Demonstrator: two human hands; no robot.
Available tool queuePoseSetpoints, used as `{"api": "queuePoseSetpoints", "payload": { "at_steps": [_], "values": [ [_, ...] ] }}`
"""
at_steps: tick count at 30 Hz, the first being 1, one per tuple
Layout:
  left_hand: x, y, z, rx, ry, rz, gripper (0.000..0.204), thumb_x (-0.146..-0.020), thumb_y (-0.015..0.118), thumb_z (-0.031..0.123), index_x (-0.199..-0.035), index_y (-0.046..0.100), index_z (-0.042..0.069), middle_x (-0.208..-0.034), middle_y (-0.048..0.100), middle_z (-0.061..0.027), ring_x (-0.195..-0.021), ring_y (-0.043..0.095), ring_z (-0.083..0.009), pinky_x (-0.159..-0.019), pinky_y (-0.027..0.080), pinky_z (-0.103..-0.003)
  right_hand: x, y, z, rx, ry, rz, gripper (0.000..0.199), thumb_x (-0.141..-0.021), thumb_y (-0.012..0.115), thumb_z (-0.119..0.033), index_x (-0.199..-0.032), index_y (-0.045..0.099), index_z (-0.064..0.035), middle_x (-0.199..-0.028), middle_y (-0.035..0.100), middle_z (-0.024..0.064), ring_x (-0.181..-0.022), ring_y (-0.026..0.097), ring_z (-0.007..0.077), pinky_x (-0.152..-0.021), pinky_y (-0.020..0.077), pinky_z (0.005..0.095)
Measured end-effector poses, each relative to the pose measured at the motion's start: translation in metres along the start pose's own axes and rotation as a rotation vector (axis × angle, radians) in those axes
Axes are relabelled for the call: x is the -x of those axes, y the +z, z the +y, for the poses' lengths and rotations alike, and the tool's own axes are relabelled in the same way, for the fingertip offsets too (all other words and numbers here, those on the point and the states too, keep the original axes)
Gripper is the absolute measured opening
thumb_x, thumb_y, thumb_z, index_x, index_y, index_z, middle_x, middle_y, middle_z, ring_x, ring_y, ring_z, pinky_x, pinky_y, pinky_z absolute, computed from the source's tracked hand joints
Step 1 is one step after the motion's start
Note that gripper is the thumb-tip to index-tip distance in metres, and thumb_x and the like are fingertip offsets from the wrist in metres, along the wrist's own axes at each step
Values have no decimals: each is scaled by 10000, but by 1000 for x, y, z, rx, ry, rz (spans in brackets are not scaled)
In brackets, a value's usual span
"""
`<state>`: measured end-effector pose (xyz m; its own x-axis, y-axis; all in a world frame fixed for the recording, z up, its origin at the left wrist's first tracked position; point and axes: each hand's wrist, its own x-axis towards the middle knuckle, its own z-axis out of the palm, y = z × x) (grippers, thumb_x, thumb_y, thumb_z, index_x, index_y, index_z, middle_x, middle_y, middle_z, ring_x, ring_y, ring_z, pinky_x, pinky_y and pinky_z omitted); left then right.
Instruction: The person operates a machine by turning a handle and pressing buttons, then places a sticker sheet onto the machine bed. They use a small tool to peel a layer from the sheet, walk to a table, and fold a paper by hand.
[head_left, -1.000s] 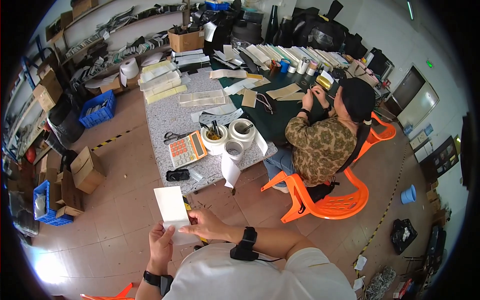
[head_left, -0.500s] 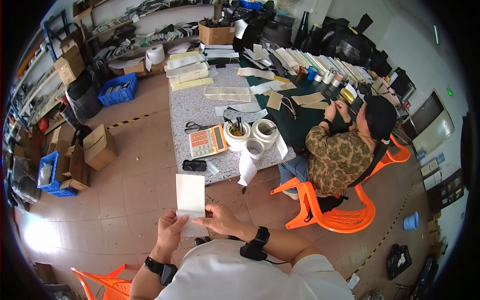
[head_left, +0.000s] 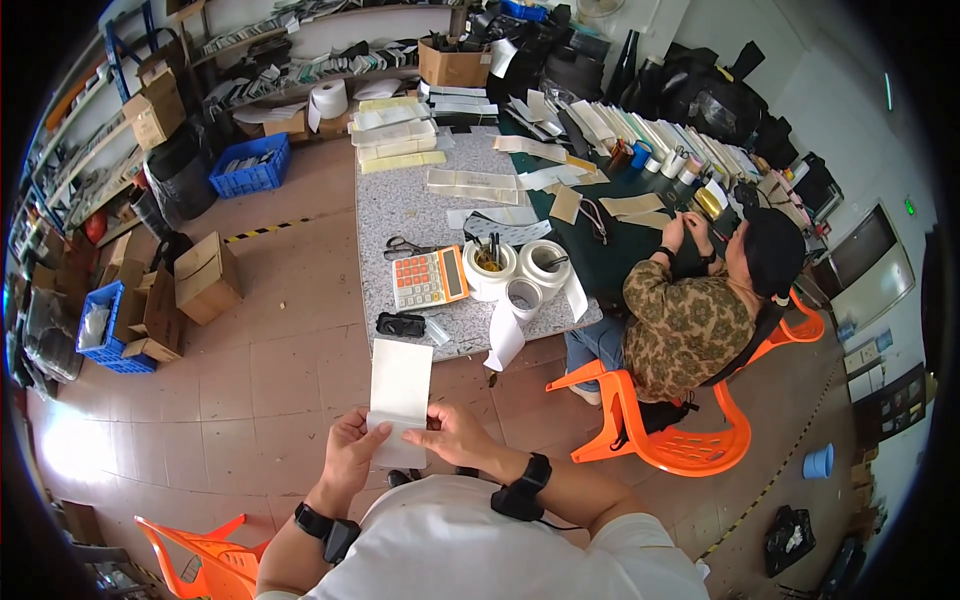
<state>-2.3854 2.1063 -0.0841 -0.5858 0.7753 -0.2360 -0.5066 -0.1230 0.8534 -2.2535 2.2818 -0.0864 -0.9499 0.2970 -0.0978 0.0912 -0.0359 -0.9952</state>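
A cream rectangular sheet [head_left: 401, 377], paper or thin card, stands up between my two hands in front of the table's near edge. Its lower part [head_left: 399, 449] is greyer, with a crosswise line between the two tones. My left hand [head_left: 353, 447] pinches the left edge, thumb lying on the front. From the other side my right hand [head_left: 458, 436] grips the right edge, its thumb pressed near that line. The fingers behind the sheet are partly hidden.
The speckled table [head_left: 390, 210] carries a calculator [head_left: 428, 278], scissors [head_left: 408, 246], white tape rolls [head_left: 490, 272] and stacked strips [head_left: 396, 138]. A co-worker [head_left: 690, 310] sits at right on an orange chair [head_left: 690, 440]. Another orange chair [head_left: 205, 555] stands lower left; cartons [head_left: 207, 278] lie at left.
The whole view has shifted slightly, so the table and co-worker appear farther right. The sheet and both hands appear a little farther right too; both hands still hold it.
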Motion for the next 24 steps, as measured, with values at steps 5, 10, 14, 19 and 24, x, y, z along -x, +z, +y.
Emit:
{"api": "queuePoseSetpoints", "payload": {
  "at_steps": [5, 10, 14, 19, 24],
  "values": [
    [3, 0, 1, -9, 13, 5, 222, -998, 747, 64, -1186, 679, -32, -1090, 775, -118, -943, 732, -148, -873, 594, -305, 0, 2, 3, -59, 29, -39, 372, -987, 797, -257, -1204, 742, 40, -987, 777, 51, -852, 669, 72, -747, 561, 279],
    [-2, 5, 6, -64, -47, -4, 250, -1027, 712, 98, -1231, 669, -40, -1121, 760, -109, -977, 723, -149, -894, 587, -314, 5, -3, -5, -220, 95, -39, 416, -997, 792, -231, -1301, 691, 36, -1149, 753, 65, -973, 694, 99, -837, 572, 269],
    [-8, 4, -2, 41, -79, -27, 279, -1038, 698, 107, -1268, 653, -43, -1117, 762, -103, -981, 729, -156, -897, 588, -315, 5, -10, -21, -174, 163, -57, 368, -1009, 779, -210, -1265, 692, 39, -1143, 752, 71, -949, 689, 86, -803, 563, 250],
    [-13, -3, -7, 153, -83, -103, 279, -1050, 650, 59, -1304, 624, -55, -1218, 737, -146, -1083, 731, -205, -972, 594, -362, 2, -12, -24, -53, 152, 3, 292, -1009, 779, -213, -1144, 729, 42, -1026, 772, 69, -852, 683, 72, -722, 555, 246],
    [-13, -1, -6, 299, -79, -145, 312, -1034, 688, 80, -1310, 618, -47, -1198, 748, -122, -1054, 736, -183, -958, 590, -336, 5, -8, -39, 180, 54, 39, 248, -1001, 774, -134, -1160, 723, 49, -945, 742, 40, -808, 662, 67, -710, 545, 228]
  ]
}}
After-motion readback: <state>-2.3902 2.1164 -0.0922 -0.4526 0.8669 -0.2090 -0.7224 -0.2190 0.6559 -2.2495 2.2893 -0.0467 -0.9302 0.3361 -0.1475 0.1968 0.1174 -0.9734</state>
